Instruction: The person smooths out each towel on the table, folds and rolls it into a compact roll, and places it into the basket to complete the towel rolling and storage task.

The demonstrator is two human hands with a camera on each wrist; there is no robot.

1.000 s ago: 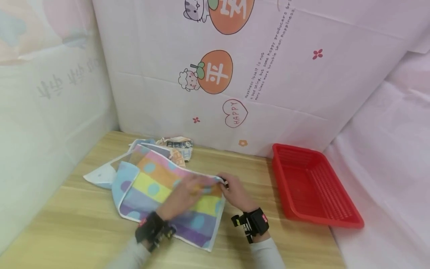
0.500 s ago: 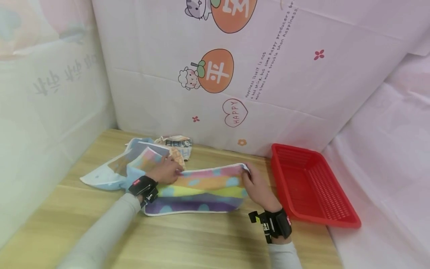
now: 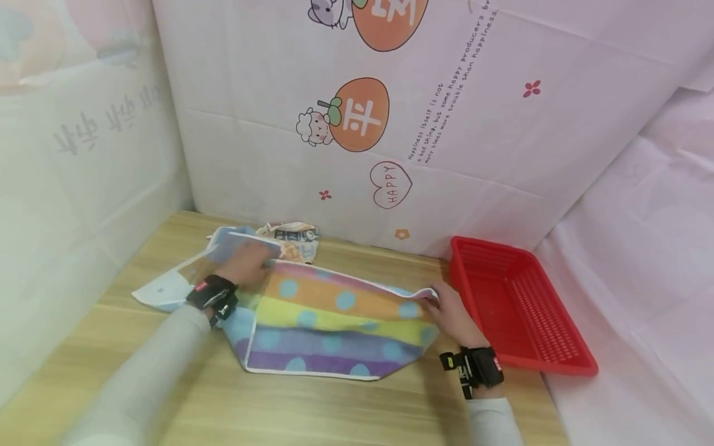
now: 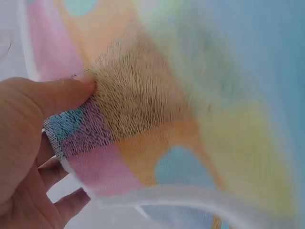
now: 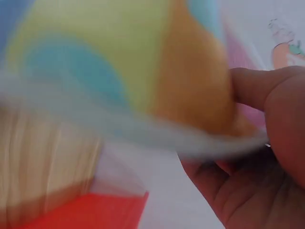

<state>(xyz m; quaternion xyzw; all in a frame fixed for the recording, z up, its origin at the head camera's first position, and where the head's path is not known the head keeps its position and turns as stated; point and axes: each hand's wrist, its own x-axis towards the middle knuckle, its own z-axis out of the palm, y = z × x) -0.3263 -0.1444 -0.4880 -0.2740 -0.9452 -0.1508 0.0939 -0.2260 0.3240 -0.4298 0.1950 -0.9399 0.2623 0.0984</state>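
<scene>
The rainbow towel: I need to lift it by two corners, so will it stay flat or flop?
The rainbow towel will probably flop: between the left hand and right hand it sags onto the table. It looks light, since pinches hold its corners. Its fuzzy pile likely resists slipping.

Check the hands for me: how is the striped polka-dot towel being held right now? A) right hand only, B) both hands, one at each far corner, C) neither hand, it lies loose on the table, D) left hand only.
B: the left hand pinches one corner of the striped polka-dot towel and the right hand pinches the opposite corner beside the red basket; both wrist views show thumbs on the cloth.
</scene>
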